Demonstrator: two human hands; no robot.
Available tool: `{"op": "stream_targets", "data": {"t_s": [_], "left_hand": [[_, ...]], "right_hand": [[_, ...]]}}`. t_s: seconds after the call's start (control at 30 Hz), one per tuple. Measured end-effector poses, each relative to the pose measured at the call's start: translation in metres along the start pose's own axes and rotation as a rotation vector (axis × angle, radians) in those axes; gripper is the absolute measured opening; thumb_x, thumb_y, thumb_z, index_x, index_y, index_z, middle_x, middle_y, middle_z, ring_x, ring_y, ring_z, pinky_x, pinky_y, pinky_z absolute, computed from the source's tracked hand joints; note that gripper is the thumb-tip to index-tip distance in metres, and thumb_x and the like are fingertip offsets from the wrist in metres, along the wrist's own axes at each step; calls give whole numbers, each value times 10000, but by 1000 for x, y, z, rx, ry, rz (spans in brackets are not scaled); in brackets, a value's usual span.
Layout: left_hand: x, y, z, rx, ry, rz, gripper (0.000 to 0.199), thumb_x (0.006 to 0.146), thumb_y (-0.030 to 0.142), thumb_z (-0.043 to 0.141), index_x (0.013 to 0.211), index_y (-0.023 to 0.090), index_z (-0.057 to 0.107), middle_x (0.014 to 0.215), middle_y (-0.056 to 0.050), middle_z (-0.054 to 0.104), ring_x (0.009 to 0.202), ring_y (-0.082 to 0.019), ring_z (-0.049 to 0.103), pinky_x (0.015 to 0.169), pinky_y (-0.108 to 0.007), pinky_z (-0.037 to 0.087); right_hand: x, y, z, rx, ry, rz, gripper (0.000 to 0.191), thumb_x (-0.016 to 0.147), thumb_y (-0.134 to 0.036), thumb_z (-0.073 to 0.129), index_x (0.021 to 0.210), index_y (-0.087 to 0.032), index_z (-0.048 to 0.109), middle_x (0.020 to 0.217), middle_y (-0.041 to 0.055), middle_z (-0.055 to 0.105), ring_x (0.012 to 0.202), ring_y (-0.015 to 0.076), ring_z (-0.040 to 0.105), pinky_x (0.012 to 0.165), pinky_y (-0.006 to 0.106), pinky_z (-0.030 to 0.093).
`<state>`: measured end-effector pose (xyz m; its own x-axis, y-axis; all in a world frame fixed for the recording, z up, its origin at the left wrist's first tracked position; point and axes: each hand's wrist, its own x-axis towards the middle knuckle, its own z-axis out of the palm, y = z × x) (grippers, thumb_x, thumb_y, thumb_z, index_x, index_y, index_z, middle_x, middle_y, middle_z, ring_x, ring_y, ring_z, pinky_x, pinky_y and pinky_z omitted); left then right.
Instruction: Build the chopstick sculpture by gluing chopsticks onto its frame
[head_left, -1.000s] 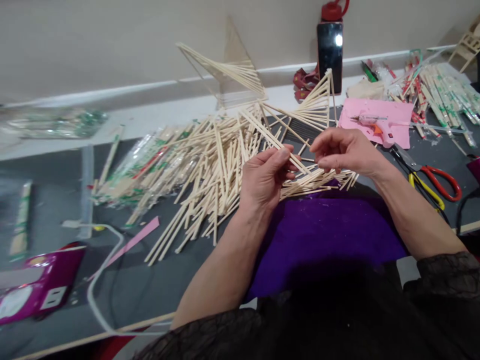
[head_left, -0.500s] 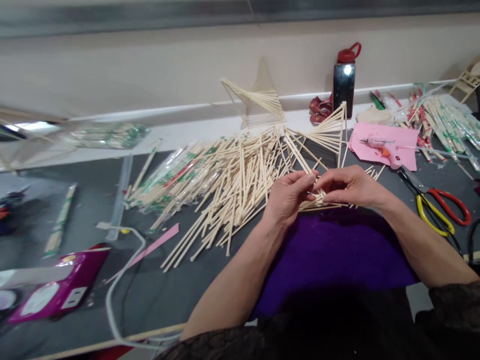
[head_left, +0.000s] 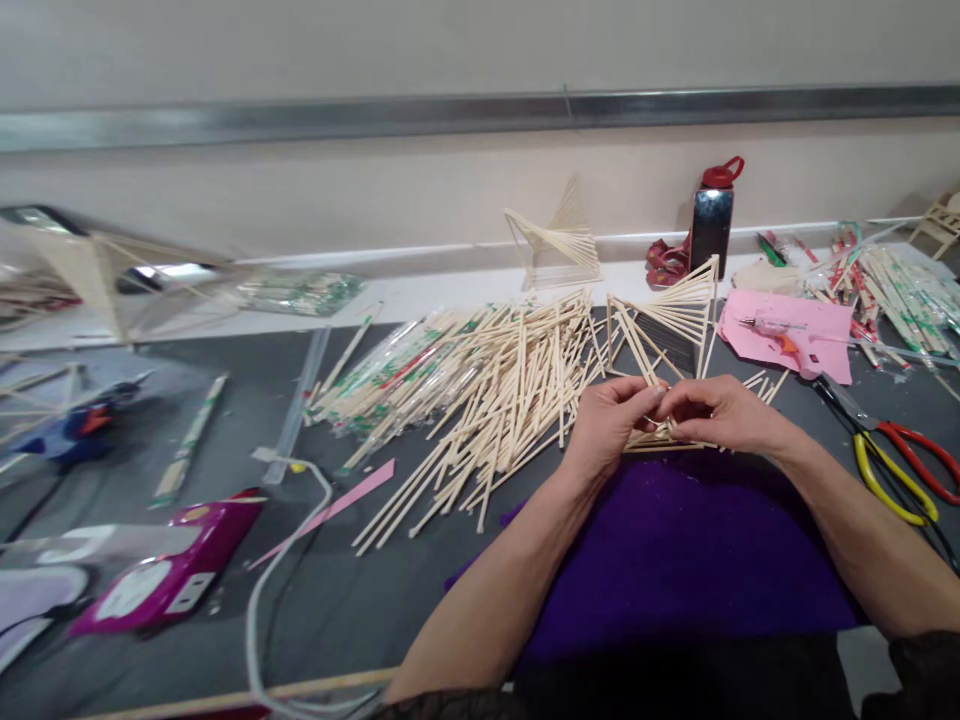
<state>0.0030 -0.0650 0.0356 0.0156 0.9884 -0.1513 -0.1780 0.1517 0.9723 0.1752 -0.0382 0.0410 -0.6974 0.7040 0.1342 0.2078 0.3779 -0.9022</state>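
My left hand (head_left: 611, 425) is closed, thumb against fingers, around the lower ends of a few thin wooden chopsticks (head_left: 634, 343) that slant up and away. Right beside it, my right hand (head_left: 724, 412) has its fingertips pinched together at the same spot; what it grips is too small to make out. Just beyond both hands stands a twisted frame of glued chopsticks (head_left: 679, 308). To the left of my hands a big loose heap of chopsticks (head_left: 517, 395) spreads over the dark tabletop. A purple cloth (head_left: 697, 540) lies under my forearms.
A glue gun (head_left: 787, 340) rests on pink paper (head_left: 757, 305) at right, near red-and-yellow-handled pliers (head_left: 866, 430). Behind stand a bottle (head_left: 711, 230) and another stick frame (head_left: 559, 245). Wrapped chopsticks (head_left: 405, 365), a white cable (head_left: 259, 600) and a magenta packet (head_left: 180, 565) lie left.
The view has tilted up and shifted left, so everything sits lower and further right. My hands keep nearly the same pose, pinching close together by the frame.
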Motion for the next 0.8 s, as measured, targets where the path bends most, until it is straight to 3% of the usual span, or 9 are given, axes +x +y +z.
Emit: {"op": "stream_targets", "data": {"t_s": [0.13,0.27,0.37,0.63,0.8], "left_hand": [[4,-1,-3,-27,27,-13,340,523,444,836,689,164,741,587,-5,649,521,-100,544,505,-216,465],[5,0,-5,-71,45,28,312,549,411,842,724,170,748,598,2,655,538,-94,567,518,-207,467],[2,0,-2,-28,27,62,277,586,384,826,756,175,758,606,4,660,544,-96,566,514,-207,471],[-5,-9,10,151,40,203,187,685,355,752,716,171,747,697,-12,705,584,-110,596,536,-212,493],[2,-11,7,62,138,258,220,667,372,772,726,162,741,766,-26,719,582,-104,618,508,-203,500]], "right_hand": [[0,1,0,111,41,83,138,722,-179,687,825,-196,597,662,-44,586,568,87,518,528,211,397],[-1,0,-4,270,154,193,222,751,-236,681,933,-200,559,709,-30,626,564,97,597,472,198,421],[1,0,-7,285,156,224,263,724,-209,694,948,-192,559,692,-34,629,549,96,605,455,190,434],[3,5,-7,263,128,148,290,704,-171,685,970,-178,571,636,-53,605,535,83,575,498,190,445],[-5,4,-34,69,127,76,201,752,-214,635,942,-150,658,645,-33,612,548,86,552,521,209,413]]}}
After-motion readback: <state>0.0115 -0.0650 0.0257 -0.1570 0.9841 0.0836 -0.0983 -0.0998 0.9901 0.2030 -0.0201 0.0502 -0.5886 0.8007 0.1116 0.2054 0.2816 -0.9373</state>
